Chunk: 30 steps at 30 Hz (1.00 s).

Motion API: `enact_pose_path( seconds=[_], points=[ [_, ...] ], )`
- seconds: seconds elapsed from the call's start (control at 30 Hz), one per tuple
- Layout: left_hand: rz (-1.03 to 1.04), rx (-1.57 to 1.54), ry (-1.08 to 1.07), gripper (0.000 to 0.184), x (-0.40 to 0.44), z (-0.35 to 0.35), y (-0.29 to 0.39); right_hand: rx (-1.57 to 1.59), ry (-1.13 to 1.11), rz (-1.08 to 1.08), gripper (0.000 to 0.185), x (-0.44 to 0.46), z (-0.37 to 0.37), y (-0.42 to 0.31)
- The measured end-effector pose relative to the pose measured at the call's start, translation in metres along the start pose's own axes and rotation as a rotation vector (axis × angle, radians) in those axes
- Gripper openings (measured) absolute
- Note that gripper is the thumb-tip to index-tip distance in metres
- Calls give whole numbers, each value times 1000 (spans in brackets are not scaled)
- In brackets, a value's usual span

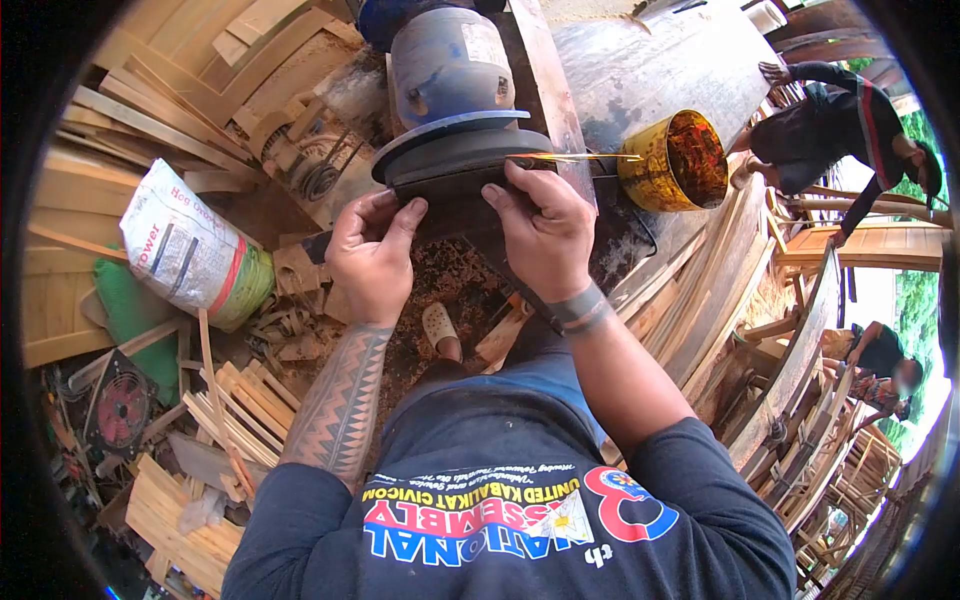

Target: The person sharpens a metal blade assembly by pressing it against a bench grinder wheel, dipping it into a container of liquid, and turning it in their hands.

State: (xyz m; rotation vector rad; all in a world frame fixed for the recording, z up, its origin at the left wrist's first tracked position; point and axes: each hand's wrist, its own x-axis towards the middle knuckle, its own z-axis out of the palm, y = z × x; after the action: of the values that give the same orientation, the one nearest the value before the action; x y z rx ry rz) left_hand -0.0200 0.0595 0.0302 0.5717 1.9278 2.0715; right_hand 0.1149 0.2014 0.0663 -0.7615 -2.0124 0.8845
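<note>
A dark, flat, straight-edged metal piece [452, 182] is held level at the front of a blue bench grinder [448, 78]. My left hand [372, 255] pinches its left end between thumb and fingers. At the other end, my right hand [545, 225] grips it with thumb and index finger. The far edge of the piece lies against the grinder's round dark wheel [440, 150]. An orange streak of sparks runs rightward from near my right index finger towards a yellow can [655, 165]. How the fingers wrap underneath is hidden.
A white sack [185, 240] stands at the left, above stacked wood strips [245, 400] and a fan [122, 410]. Long boards [700, 290] lie at the right. One person [840, 130] bends over a table [660, 60]; another person [875, 365] is farther off.
</note>
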Motion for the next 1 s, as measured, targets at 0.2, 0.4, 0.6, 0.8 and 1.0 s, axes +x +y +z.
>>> enact_pose_path(
  seconds=[0.2, 0.4, 0.6, 0.8, 1.0],
  points=[
    [-19, 125, -30, 29, -1, 5, 10, -59, 11, 14, 28, 2, -5, 0],
    [54, 94, -79, 27, -1, 31, 14, 31, 55, 109, 28, 5, -25, 19],
    [36, 51, -96, 25, -7, 60, 17, 55, 69, 244, 29, 5, -42, 39],
    [129, 128, -121, 26, -7, 62, 10, 92, 86, 283, 28, 7, -49, 38],
    [55, 97, -92, 27, -8, 53, 12, 89, 24, 228, 26, 9, -43, 28]
  ],
)
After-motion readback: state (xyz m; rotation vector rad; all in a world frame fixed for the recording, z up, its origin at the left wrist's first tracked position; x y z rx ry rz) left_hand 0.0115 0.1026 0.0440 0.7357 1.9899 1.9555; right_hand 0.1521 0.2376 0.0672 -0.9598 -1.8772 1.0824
